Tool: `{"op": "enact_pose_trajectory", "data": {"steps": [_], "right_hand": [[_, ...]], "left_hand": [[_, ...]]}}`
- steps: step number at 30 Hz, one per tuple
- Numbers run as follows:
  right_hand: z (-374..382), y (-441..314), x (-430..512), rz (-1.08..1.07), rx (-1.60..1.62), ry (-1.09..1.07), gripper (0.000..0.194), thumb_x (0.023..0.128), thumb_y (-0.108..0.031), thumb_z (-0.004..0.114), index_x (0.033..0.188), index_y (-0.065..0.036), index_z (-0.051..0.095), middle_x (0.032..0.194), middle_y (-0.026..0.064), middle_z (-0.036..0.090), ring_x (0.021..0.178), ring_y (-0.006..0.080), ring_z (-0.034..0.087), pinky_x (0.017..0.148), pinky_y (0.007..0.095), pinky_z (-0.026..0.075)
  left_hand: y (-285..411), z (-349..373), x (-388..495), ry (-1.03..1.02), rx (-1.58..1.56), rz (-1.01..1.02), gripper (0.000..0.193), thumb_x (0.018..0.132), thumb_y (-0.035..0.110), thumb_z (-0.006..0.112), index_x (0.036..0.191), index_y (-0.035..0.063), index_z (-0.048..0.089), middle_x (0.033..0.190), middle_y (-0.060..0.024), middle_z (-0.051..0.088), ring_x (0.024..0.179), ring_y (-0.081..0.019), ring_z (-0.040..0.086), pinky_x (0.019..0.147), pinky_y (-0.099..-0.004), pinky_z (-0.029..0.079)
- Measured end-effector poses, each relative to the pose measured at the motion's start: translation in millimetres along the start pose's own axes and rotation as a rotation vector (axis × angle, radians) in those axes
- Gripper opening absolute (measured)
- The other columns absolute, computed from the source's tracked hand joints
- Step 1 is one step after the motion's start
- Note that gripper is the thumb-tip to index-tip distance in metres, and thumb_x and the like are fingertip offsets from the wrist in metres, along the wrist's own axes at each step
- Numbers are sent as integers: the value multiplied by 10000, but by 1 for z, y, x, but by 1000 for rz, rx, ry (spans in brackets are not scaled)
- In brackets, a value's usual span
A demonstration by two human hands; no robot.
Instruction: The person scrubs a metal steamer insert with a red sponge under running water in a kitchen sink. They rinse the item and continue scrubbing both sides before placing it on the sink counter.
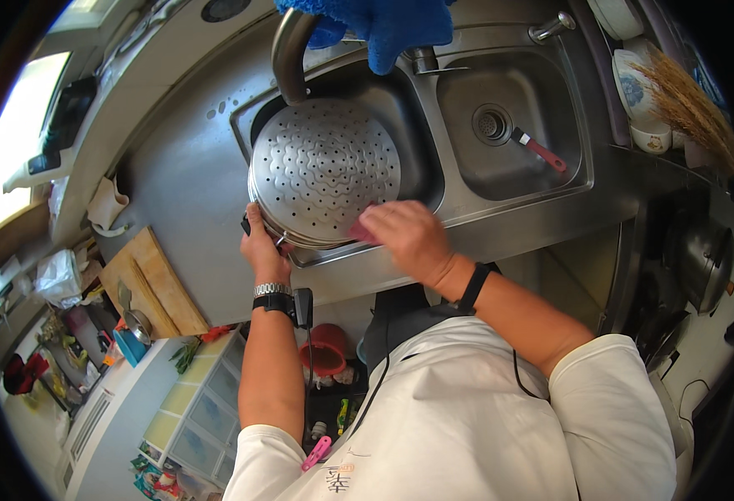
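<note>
A round, perforated metal steamer pan (326,166) is in the left sink basin (422,150), its holed face turned up towards me. My left hand (264,249) grips the near left edge of the pan, thumb on the outer side by a small black part that looks like a handle. In my right hand (412,241) is a dark pink cloth (362,230), pressed at the pan's near right rim; hand and cloth are slightly blurred. A curved metal faucet (288,59) reaches over the pan's far edge.
A red-handled brush or scraper (541,150) lies in the right basin (467,169) near its drain. A blue cloth (392,28) hangs over the faucet. At left is a wooden cutting board (166,282); bowls (633,81) stand at far right. A red bucket (324,351) is below the counter.
</note>
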State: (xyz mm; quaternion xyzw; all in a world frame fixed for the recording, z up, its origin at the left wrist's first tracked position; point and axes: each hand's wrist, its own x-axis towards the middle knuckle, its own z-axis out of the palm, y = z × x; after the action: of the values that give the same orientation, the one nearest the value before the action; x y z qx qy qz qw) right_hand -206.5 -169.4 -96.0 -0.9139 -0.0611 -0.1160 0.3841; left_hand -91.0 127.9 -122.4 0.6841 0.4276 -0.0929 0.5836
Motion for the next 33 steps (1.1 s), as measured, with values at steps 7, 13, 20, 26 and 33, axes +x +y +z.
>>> {"op": "enact_pose_trajectory", "data": {"steps": [7, 13, 20, 26, 33], "right_hand": [[-1, 18, -3, -130, -11, 3, 271, 1025, -142, 800, 1276, -77, 880, 1314, 83, 881, 1210, 304, 829, 1086, 480, 655], [5, 36, -1, 95, -90, -1, 377, 1021, -115, 767, 1377, -36, 861, 1288, 116, 879, 1214, 358, 829, 1083, 513, 645], [8, 52, 32, 180, -84, 5, 314, 1065, -73, 678, 1334, -28, 833, 1308, 161, 881, 1221, 392, 841, 1055, 529, 659], [25, 59, 26, 122, -119, -17, 368, 1017, -52, 742, 1372, -44, 837, 1428, 138, 875, 1304, 357, 826, 1110, 563, 619], [26, 85, 50, 270, -35, -90, 426, 1034, -50, 744, 1437, -110, 867, 1496, 89, 878, 1410, 316, 800, 1152, 528, 594]], "left_hand": [[-1, -3, 3, -17, -6, 3, 703, 1130, 701, 891, 1359, 45, 779, 1082, -51, 842, 751, -183, 822, 472, -354, 642], [-2, -4, 5, -13, 1, 9, 718, 1128, 724, 882, 1344, 48, 776, 1068, -43, 836, 725, -176, 801, 463, -342, 616], [0, -4, 4, 5, 67, -5, 708, 1124, 758, 868, 1264, 71, 768, 980, -17, 804, 672, -149, 753, 441, -321, 552], [1, -5, 5, -27, 43, -8, 707, 1126, 761, 863, 1256, 73, 766, 983, -22, 801, 666, -153, 747, 450, -326, 562], [0, -7, 7, -39, 43, 13, 694, 1143, 754, 847, 1280, 78, 766, 973, -15, 786, 658, -154, 731, 451, -325, 539]]}}
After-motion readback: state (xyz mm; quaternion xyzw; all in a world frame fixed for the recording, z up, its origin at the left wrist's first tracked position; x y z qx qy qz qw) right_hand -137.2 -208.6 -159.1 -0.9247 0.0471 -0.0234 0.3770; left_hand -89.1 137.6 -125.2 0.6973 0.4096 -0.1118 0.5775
